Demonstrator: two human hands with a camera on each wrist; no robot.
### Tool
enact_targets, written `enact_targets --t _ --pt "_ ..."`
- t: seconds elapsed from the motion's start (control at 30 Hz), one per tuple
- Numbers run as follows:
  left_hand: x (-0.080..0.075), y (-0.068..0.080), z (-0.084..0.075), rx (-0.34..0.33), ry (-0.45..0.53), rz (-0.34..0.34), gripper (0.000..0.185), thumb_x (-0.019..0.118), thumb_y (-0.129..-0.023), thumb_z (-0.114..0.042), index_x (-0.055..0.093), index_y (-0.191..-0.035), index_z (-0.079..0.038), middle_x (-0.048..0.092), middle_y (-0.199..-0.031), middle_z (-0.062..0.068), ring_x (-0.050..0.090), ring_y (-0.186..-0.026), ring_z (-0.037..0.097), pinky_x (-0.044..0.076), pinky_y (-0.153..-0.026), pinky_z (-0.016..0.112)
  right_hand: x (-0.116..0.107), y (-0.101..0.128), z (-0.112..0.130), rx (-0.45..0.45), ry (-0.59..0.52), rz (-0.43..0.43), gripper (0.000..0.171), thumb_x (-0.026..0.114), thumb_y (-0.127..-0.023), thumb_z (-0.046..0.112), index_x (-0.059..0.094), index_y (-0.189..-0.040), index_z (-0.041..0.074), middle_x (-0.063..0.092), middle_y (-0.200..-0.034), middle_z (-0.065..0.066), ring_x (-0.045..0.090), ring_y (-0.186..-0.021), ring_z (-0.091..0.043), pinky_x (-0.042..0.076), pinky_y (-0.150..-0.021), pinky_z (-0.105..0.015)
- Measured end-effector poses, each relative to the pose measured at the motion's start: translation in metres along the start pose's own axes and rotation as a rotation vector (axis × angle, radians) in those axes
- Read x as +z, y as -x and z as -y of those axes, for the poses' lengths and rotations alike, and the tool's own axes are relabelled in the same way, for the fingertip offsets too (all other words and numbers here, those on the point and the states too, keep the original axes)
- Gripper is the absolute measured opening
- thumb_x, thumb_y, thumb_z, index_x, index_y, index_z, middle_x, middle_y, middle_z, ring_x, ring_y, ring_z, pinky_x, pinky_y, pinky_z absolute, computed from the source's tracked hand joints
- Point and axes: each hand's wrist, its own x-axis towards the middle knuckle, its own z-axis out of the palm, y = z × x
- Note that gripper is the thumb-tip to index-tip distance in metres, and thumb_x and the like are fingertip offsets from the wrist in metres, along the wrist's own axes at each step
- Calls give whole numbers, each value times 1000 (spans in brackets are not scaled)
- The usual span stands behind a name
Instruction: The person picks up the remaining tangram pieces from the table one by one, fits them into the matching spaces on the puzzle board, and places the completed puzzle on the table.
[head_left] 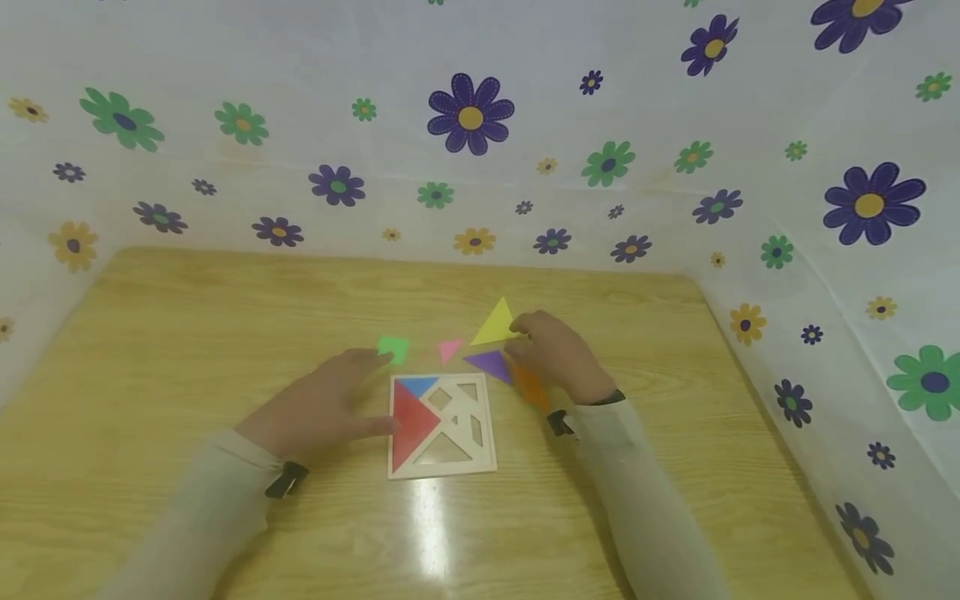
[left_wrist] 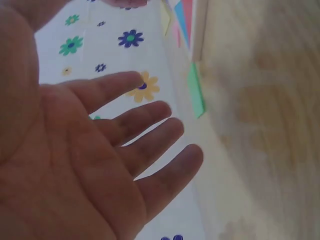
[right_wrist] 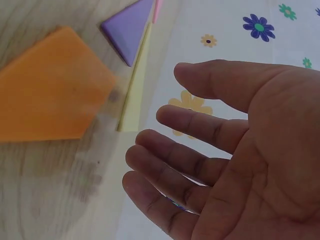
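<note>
Head view shows your left hand (head_left: 322,408) lying flat beside the wooden puzzle tray (head_left: 442,468), fingers relaxed and holding nothing — likely steadying the tray while it is filled. Its fingertips reach toward the green square (head_left: 393,347). Your right hand (head_left: 558,354) hovers with an open grip over the orange piece (head_left: 531,387), close to the yellow triangle (head_left: 495,323) and purple triangle (head_left: 489,362), which lie loose on the worktop (head_left: 187,333) — within easy reach of the tray.
</note>
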Motion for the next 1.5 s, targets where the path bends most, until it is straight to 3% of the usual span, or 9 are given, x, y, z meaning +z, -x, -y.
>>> enact_targets --t 0.2,0.47,0.73,1.07,1.27,1.5 --pt "12 0 -8 27 -27 57 107 81 -78 -62 32 -164 -23 31 -168 8 27 -155 35 30 -121 57 4 -4 2 -35 59 3 41 62 -102 26 64 -133 0 61 -134 -20 60 -121 -34 50 -105 -48" --pt "18 5 -17 26 -56 68 111 84 -74 -60 32 -164 -22 29 -168 13 30 -153 38 30 -121 58 5 -3 4 -30 75 19 41 63 -102 27 64 -133 1 60 -132 -20 61 -118 -33 52 -103 -48" --pt "18 8 -21 40 -97 46 108 85 -74 -58 36 -162 -18 36 -164 16 36 -149 41 33 -118 60 6 -3 10 -40 80 13 43 63 -102 27 63 -136 0 60 -134 -20 60 -122 -34 52 -104 -48" --pt "20 7 -24 95 -149 25 109 86 -70 -57 42 -159 -11 41 -161 16 37 -148 40 34 -118 60 12 -5 6 -117 121 70 48 50 -109 25 50 -152 3 49 -146 -26 51 -135 -41 43 -114 -51" --pt "22 7 -25 125 -183 23 108 85 -68 -53 44 -156 -7 42 -159 20 38 -146 44 35 -116 62 14 -3 2 -148 160 30 44 48 -109 23 55 -148 3 48 -144 -28 50 -130 -44 45 -111 -54" --pt "23 6 -25 116 -189 29 109 86 -68 -54 43 -157 -8 42 -160 18 37 -147 43 35 -115 63 20 -3 -2 -135 145 22 39 50 -109 21 60 -142 5 49 -143 -26 48 -130 -42 46 -110 -53"
